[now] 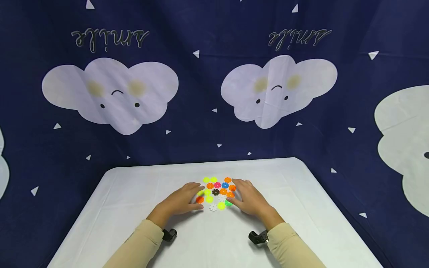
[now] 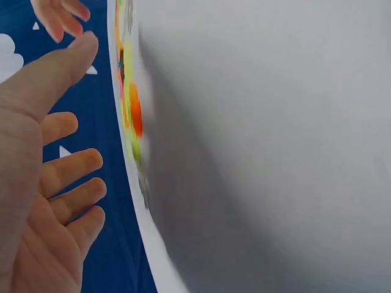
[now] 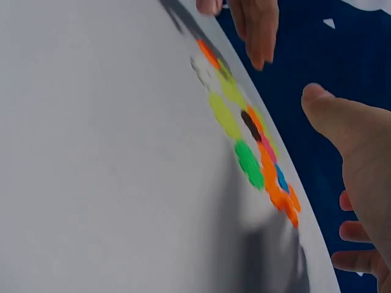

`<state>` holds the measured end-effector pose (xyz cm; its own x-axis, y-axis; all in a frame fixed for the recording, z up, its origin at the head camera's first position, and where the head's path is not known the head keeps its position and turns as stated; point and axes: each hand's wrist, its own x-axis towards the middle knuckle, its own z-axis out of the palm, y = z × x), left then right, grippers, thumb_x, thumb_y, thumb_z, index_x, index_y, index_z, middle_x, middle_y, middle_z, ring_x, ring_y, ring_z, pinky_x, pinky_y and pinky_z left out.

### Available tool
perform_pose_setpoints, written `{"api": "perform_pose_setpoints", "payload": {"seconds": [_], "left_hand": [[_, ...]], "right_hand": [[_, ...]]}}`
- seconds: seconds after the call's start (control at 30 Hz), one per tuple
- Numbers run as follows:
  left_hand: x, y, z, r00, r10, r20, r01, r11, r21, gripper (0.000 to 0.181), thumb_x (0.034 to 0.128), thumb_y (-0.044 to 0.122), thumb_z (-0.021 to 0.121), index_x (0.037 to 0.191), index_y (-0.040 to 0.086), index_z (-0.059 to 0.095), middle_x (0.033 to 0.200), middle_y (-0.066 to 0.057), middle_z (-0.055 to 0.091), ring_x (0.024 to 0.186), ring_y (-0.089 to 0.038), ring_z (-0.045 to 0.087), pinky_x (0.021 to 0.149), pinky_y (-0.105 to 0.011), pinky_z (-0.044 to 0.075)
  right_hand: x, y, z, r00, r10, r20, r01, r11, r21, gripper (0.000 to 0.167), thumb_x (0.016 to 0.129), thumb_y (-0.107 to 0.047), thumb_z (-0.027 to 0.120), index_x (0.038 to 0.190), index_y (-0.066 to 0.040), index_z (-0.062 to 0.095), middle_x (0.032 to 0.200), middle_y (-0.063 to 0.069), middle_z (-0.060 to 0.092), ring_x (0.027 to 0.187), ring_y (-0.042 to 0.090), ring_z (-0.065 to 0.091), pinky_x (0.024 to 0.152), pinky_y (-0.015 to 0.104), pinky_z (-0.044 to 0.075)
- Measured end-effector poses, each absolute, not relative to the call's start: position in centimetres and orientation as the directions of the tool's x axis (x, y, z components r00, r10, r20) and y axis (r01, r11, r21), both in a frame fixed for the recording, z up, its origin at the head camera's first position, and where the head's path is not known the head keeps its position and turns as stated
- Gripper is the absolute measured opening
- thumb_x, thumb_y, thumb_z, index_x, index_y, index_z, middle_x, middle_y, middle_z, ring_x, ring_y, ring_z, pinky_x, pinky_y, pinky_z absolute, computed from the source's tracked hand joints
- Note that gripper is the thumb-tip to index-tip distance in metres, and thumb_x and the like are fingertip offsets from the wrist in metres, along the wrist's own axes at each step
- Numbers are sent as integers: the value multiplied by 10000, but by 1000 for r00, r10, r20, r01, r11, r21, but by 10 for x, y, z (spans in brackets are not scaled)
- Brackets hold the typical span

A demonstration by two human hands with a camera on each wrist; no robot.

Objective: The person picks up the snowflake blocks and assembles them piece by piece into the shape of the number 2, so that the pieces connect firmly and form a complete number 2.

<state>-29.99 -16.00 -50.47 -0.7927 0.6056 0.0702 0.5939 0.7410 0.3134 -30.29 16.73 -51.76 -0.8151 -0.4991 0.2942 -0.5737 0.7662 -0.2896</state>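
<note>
Flower-shaped plastic discs lie flat in a loose group on the white table. Among them are a black disc [image 1: 216, 192], a pink disc [image 1: 217, 185], a blue disc [image 1: 225, 185], a green disc [image 3: 248, 165] and a white disc [image 1: 213, 207], plus several yellow and orange ones. My left hand [image 1: 183, 199] hovers at the group's left side, nearest a red-orange disc [image 1: 199, 200], thumb and fingers spread. Opposite it, my right hand [image 1: 249, 197] hovers at the right side near the green disc, thumb apart from the fingers. Neither hand holds anything.
A white cloth covers the table [image 1: 134, 230]. Behind it hangs a dark blue curtain [image 1: 201, 22] printed with clouds and small triangles. Black wrist devices, one on the left [image 1: 169, 235] and one on the right [image 1: 258, 237], sit below the hands at the beige sleeves.
</note>
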Motion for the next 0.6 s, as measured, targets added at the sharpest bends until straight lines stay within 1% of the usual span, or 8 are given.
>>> {"api": "perform_pose_setpoints", "payload": {"seconds": [0.1, 0.17, 0.3, 0.37, 0.43, 0.53, 0.6], "left_hand": [[-295, -152, -507, -778, 622, 89, 617, 727, 302, 677, 962, 475, 771, 1495, 97, 592, 1577, -131, 477, 1458, -335, 401, 1187, -516, 389], [-293, -147, -509, -758, 644, 108, 645, 713, 274, 618, 967, 464, 770, 1442, 91, 642, 1542, -117, 515, 1414, -313, 438, 1168, -490, 420], [-291, -136, -513, -700, 696, 160, 713, 672, 198, 489, 965, 440, 782, 1332, 121, 728, 1409, -65, 607, 1272, -256, 505, 1118, -452, 453], [-290, -130, -513, -674, 715, 185, 738, 654, 165, 435, 962, 429, 788, 1285, 140, 755, 1326, -40, 638, 1198, -234, 521, 1078, -447, 464], [-290, -125, -514, -663, 722, 200, 749, 648, 142, 394, 960, 422, 790, 1253, 159, 771, 1266, -15, 650, 1150, -217, 527, 1036, -442, 481], [-289, -119, -514, -669, 718, 195, 743, 656, 132, 361, 957, 418, 795, 1224, 175, 784, 1230, -8, 653, 1120, -213, 531, 1008, -465, 502], [-288, -116, -515, -682, 709, 181, 731, 671, 125, 350, 959, 424, 792, 1217, 188, 787, 1238, -7, 647, 1128, -213, 529, 1029, -510, 505]], "right_hand": [[-297, 160, -519, -776, -524, 350, -621, 729, -286, 702, 971, -447, 759, 1481, -7, 561, 1407, 120, 620, 1261, 323, 553, 1127, 496, 451], [-294, 154, -522, -748, -546, 378, -654, 704, -277, 633, 960, -412, 781, 1424, -13, 618, 1342, 107, 647, 1190, 300, 561, 1074, 485, 485], [-288, 145, -528, -709, -580, 401, -698, 657, -284, 530, 938, -365, 816, 1340, -42, 694, 1253, 63, 639, 1094, 261, 501, 972, 447, 502], [-286, 141, -532, -702, -586, 404, -706, 647, -288, 485, 927, -335, 830, 1315, -67, 718, 1224, 40, 625, 1068, 247, 468, 945, 437, 483], [-285, 137, -536, -704, -585, 403, -705, 645, -295, 431, 926, -302, 832, 1291, -95, 735, 1195, 21, 615, 1051, 237, 447, 923, 431, 457], [-283, 133, -543, -711, -582, 396, -699, 648, -302, 342, 938, -244, 820, 1249, -116, 757, 1153, 12, 604, 1021, 230, 428, 883, 422, 429], [-283, 130, -546, -718, -578, 387, -692, 654, -307, 297, 950, -221, 806, 1229, -127, 766, 1120, 2, 586, 994, 223, 412, 845, 402, 410]]}}
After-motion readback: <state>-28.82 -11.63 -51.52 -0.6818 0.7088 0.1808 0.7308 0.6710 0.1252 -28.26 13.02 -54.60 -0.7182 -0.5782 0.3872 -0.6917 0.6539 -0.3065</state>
